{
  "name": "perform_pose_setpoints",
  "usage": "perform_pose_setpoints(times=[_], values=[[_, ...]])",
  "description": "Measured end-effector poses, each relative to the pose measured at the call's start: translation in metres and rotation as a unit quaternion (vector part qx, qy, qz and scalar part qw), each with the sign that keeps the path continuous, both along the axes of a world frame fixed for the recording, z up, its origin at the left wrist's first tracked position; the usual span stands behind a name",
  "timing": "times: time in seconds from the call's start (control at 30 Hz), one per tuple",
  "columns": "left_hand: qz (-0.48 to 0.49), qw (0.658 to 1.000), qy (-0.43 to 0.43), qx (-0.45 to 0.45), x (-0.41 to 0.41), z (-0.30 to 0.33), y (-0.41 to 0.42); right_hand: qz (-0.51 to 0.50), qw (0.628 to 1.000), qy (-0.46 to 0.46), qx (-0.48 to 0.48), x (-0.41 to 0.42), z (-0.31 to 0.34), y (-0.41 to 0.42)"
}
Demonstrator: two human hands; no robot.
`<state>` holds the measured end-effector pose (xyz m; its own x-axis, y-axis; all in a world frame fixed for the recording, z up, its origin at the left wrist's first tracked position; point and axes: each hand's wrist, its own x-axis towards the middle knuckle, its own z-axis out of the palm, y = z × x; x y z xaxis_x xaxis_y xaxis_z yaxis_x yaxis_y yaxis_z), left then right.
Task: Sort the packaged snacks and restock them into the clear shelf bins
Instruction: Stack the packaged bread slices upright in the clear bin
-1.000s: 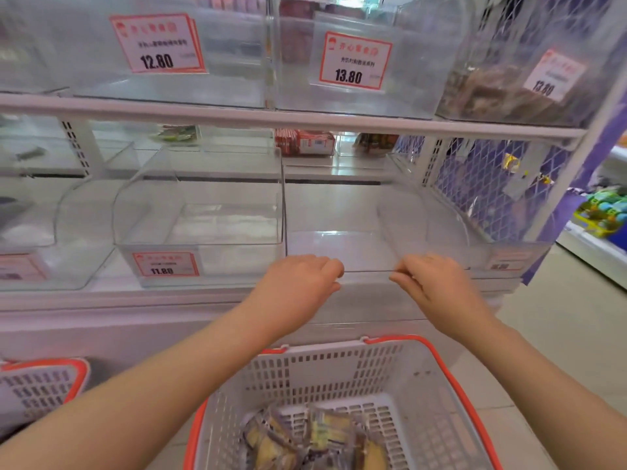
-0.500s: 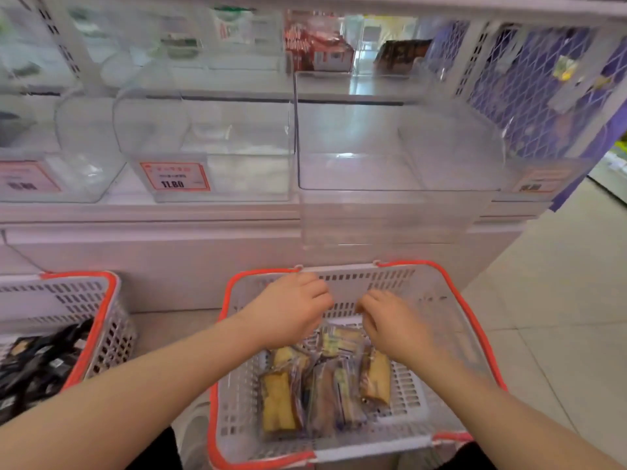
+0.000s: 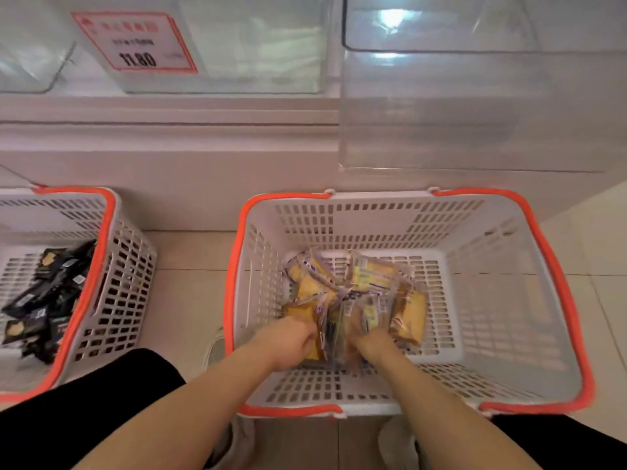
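head view: yellow snack packets [image 3: 356, 293] heaped in white basket [image 3: 492, 300] on floor below clear bin [image 3: 475, 106]. left hand [image 3: 291, 340] and right hand [image 3: 373, 340] both clenched around packets. black packets [image 3: 44, 300] in second basket [image 3: 115, 300], left.

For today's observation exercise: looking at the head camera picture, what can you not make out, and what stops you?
1. Fingertips of the left hand and right hand: buried in the yellow snack packs.
2. Print on those packs: too small, blurred.
3. Left basket with black packs: cut off by the left edge.
4. Small text on the price tag: blurred.
5. Clear bin: its top is cut off.
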<state>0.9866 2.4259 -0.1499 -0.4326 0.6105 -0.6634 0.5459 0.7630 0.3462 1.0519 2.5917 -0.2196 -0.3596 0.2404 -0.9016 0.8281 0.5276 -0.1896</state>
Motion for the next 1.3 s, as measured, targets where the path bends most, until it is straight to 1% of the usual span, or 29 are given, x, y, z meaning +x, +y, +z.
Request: perform_pose_setpoints(times=[0.07, 0.13, 0.23, 0.33, 0.4, 0.47, 0.5, 0.53, 0.6, 0.63, 0.67, 0.7, 0.73, 0.8, 0.83, 0.87, 0.9, 0.93, 0.97, 1.0, 1.03, 1.07, 1.1, 1.13, 1.17, 1.2, 1.23, 1.27, 1.3], values=[[0.024, 1.000, -0.013, 0.011, 0.003, -0.003, -0.004, -0.094, 0.995, 0.007, -0.029, 0.002, -0.007, -0.009], [0.045, 0.999, -0.014, 0.028, 0.002, -0.002, -0.008, -0.108, 0.993, 0.011, -0.048, 0.003, -0.011, -0.014], [0.053, 0.998, -0.018, 0.034, 0.000, 0.002, -0.014, -0.070, 0.996, 0.036, -0.037, -0.002, -0.009, -0.016], [0.075, 0.996, -0.036, 0.042, -0.008, 0.012, -0.017, 0.017, 0.994, 0.104, 0.024, -0.008, 0.009, -0.014], [0.138, 0.988, -0.042, 0.063, -0.016, 0.022, -0.014, 0.057, 0.984, 0.165, 0.021, -0.009, 0.031, -0.004], [0.250, 0.961, -0.059, 0.103, -0.022, 0.032, -0.005, 0.083, 0.966, 0.239, 0.048, -0.007, 0.062, 0.009], [0.333, 0.929, -0.094, 0.133, -0.023, 0.038, 0.002, 0.111, 0.951, 0.278, 0.071, -0.006, 0.078, 0.016], [0.421, 0.879, -0.150, 0.164, -0.023, 0.045, 0.010, 0.151, 0.931, 0.318, 0.098, -0.006, 0.096, 0.020], [0.543, 0.756, -0.290, 0.221, -0.025, 0.063, 0.028, 0.262, 0.873, 0.379, 0.163, -0.004, 0.132, 0.023], [0.580, 0.689, -0.355, 0.250, -0.028, 0.072, 0.035, 0.328, 0.826, 0.410, 0.206, -0.002, 0.146, 0.023], [0.604, 0.632, -0.400, 0.276, -0.032, 0.082, 0.040, 0.392, 0.770, 0.438, 0.248, 0.002, 0.157, 0.022], [0.614, 0.602, -0.418, 0.294, -0.036, 0.092, 0.043, 0.425, 0.724, 0.467, 0.277, 0.008, 0.168, 0.020], [0.608, 0.604, -0.417, 0.304, -0.039, 0.101, 0.044, 0.450, 0.688, 0.492, 0.286, 0.013, 0.178, 0.018], [0.553, 0.664, -0.399, 0.307, -0.038, 0.114, 0.043, 0.475, 0.642, 0.531, 0.284, 0.023, 0.190, 0.016], [0.524, 0.693, -0.386, 0.310, -0.035, 0.119, 0.044, 0.475, 0.635, 0.541, 0.281, 0.026, 0.193, 0.016], [0.506, 0.712, -0.369, 0.318, -0.032, 0.125, 0.045, 0.464, 0.635, 0.553, 0.275, 0.028, 0.196, 0.019], [0.495, 0.721, -0.353, 0.332, -0.029, 0.131, 0.045, 0.434, 0.645, 0.568, 0.270, 0.030, 0.197, 0.024], [0.486, 0.722, -0.343, 0.354, -0.026, 0.141, 0.046, 0.377, 0.668, 0.586, 0.262, 0.031, 0.199, 0.030], [0.477, 0.718, -0.335, 0.381, -0.024, 0.153, 0.046, 0.287, 0.705, 0.600, 0.248, 0.032, 0.203, 0.037], [0.466, 0.714, -0.326, 0.409, -0.023, 0.166, 0.045, 0.174, 0.748, 0.602, 0.220, 0.033, 0.209, 0.043], [0.455, 0.710, -0.320, 0.431, -0.024, 0.179, 0.043, 0.052, 0.780, 0.599, 0.175, 0.034, 0.216, 0.048], [0.441, 0.707, -0.323, 0.449, -0.026, 0.193, 0.040, -0.067, 0.794, 0.591, 0.127, 0.035, 0.222, 0.053], [0.422, 0.704, -0.329, 0.467, -0.028, 0.207, 0.037, -0.160, 0.799, 0.574, 0.082, 0.034, 0.231, 0.056], [0.401, 0.700, -0.337, 0.485, -0.030, 0.219, 0.034, -0.222, 0.802, 0.554, 0.029, 0.034, 0.239, 0.057], [0.383, 0.693, -0.349, 0.502, -0.030, 0.228, 0.030, -0.268, 0.798, 0.537, -0.053, 0.033, 0.246, 0.058], [0.364, 0.685, -0.365, 0.515, -0.029, 0.237, 0.027, -0.309, 0.782, 0.518, -0.157, 0.032, 0.253, 0.057], [0.351, 0.676, -0.379, 0.526, -0.027, 0.245, 0.025, -0.344, 0.755, 0.498, -0.253, 0.032, 0.261, 0.055], [0.341, 0.668, -0.384, 0.539, -0.024, 0.251, 0.023, -0.363, 0.728, 0.488, -0.316, 0.032, 0.268, 0.051], [0.336, 0.661, -0.377, 0.555, -0.021, 0.253, 0.022, -0.359, 0.716, 0.494, -0.338, 0.031, 0.275, 0.048]])
